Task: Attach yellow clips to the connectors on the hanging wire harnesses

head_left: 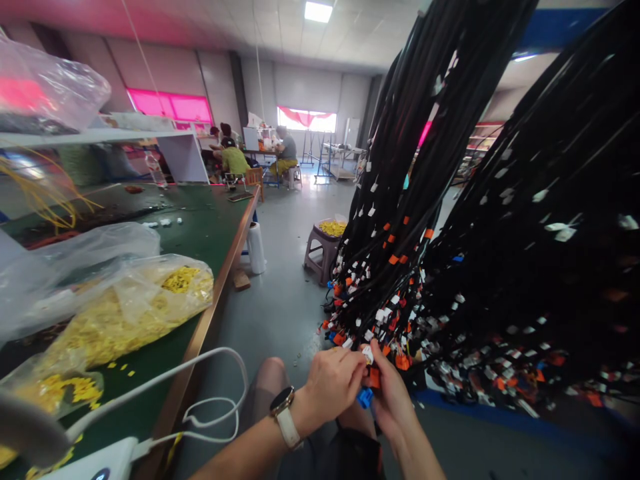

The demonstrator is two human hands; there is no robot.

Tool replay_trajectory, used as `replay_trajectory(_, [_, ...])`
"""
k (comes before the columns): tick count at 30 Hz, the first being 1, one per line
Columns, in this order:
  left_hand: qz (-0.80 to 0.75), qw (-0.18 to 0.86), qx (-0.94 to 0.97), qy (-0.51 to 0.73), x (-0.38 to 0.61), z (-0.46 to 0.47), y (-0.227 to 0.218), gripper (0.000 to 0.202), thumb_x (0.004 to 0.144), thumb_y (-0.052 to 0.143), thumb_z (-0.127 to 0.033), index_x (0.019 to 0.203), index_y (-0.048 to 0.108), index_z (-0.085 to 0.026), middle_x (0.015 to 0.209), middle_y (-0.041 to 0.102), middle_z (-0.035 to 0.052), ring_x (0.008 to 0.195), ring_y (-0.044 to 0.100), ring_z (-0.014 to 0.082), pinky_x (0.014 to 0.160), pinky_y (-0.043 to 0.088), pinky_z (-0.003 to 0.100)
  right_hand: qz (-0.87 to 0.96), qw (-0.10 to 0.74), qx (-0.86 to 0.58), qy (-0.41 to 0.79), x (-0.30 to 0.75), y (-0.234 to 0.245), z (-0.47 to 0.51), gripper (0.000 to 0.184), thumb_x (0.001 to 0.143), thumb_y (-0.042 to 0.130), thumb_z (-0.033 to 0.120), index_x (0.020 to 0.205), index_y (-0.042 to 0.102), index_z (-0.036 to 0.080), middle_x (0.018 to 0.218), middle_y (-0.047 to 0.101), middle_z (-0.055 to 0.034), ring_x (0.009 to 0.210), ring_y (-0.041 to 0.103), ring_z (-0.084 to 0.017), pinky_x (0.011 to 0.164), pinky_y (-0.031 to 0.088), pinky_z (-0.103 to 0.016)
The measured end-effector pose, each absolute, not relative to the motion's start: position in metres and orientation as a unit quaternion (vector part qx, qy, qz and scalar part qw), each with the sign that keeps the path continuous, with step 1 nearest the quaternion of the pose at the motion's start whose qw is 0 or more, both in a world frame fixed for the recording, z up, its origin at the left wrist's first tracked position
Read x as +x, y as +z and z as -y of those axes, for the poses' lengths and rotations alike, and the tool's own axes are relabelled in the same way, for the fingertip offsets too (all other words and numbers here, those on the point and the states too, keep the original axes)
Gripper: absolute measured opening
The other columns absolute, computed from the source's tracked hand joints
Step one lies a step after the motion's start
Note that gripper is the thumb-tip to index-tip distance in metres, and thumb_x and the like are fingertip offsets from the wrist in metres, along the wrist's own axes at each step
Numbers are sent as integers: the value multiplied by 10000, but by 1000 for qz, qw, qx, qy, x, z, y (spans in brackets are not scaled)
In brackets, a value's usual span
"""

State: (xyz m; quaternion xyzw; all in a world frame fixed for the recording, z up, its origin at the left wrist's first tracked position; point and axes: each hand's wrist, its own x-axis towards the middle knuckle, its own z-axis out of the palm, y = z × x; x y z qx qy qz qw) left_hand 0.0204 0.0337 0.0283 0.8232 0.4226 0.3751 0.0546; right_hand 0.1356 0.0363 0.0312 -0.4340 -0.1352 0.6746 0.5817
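Note:
My right hand [393, 393] is closed around a small white connector [368, 353] at the lower end of a hanging black wire harness [400, 167]. An orange connector [374, 379] and a blue connector [365, 398] show between my two hands. Pressed up against the white connector, my left hand [334, 379] has its fingers pinched; what they hold, if anything, is hidden. On the left wrist is a watch with a pale strap [287, 420]. Many white, orange and blue connectors dangle from the harness ends around my hands.
At the left, a green-topped workbench [210, 227] carries a clear bag of small yellow parts [145, 313] and a white device [95, 463] with a looping white cable [220, 350]. A stool [323, 247] holds more yellow parts. Another harness bundle [560, 200] hangs right. People sit farther back.

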Motion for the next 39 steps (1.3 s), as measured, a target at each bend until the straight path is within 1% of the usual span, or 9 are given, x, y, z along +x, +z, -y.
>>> replay_trajectory(8, [-425, 60, 827, 363, 22, -34, 30, 129, 866, 428, -185, 867, 558, -193, 760, 647, 21, 671, 588, 169, 594, 411, 277, 113, 585, -420, 684, 136, 32, -36, 392, 533, 811, 442, 672, 608, 138, 529, 577, 41, 406, 464, -42, 356, 376, -129])
replay_trajectory(12, [-429, 61, 827, 358, 22, -34, 31, 121, 866, 429, -184, 860, 550, -194, 758, 643, 19, 667, 584, 165, 595, 410, 274, 127, 580, -424, 684, 137, 30, -37, 373, 568, 792, 447, 667, 605, 140, 516, 557, 46, 400, 444, -37, 351, 360, -123])
replay_trajectory(18, [-430, 53, 836, 336, 22, -35, 34, 120, 869, 426, -195, 859, 545, -197, 761, 640, 17, 684, 589, 173, 600, 418, 280, 136, 581, -427, 679, 136, 31, -35, 368, 587, 780, 454, 688, 608, 146, 554, 572, 38, 433, 467, -44, 373, 376, -125])
replay_trajectory(24, [-427, 53, 848, 309, 19, -35, 37, 116, 865, 430, -188, 852, 546, -193, 755, 634, 19, 691, 583, 172, 606, 415, 273, 152, 580, -428, 677, 138, 27, -35, 355, 620, 758, 457, 673, 597, 145, 523, 542, 43, 414, 432, -37, 359, 346, -117])
replay_trajectory(30, [-437, 65, 838, 322, 19, -35, 38, 116, 861, 439, -195, 821, 549, -192, 749, 631, 16, 689, 577, 166, 607, 398, 268, 144, 581, -425, 680, 137, 29, -35, 348, 617, 762, 446, 684, 597, 147, 514, 539, 47, 408, 439, -42, 355, 347, -121])
replay_trajectory(32, [-446, 98, 822, 340, 21, -35, 39, 117, 850, 453, -187, 791, 554, -188, 737, 626, 14, 682, 572, 155, 610, 389, 257, 147, 586, -422, 676, 137, 29, -35, 328, 626, 761, 427, 686, 598, 149, 534, 562, 40, 418, 458, -47, 362, 361, -124])
replay_trajectory(34, [-474, 160, 787, 362, 22, -36, 42, 90, 831, 480, -181, 823, 569, -189, 675, 594, -7, 629, 549, 135, 578, 368, 240, 153, 588, -427, 670, 137, 28, -35, 304, 639, 757, 407, 692, 602, 151, 532, 566, 41, 418, 465, -47, 363, 365, -122])
replay_trajectory(36, [-503, 254, 734, 378, 22, -38, 43, 103, 810, 518, -202, 895, 574, -189, 571, 515, -47, 540, 495, 112, 520, 332, 221, 157, 584, -435, 668, 138, 28, -36, 287, 650, 752, 397, 704, 606, 156, 516, 559, 47, 401, 456, -43, 352, 355, -117])
replay_trajectory(39, [-485, 407, 671, 386, 21, -45, 41, 222, 780, 555, -233, 991, 568, -165, 496, 431, -82, 469, 424, 90, 466, 298, 201, 156, 574, -433, 677, 139, 30, -36, 285, 649, 751, 399, 710, 609, 160, 514, 560, 46, 381, 441, -38, 334, 336, -113])
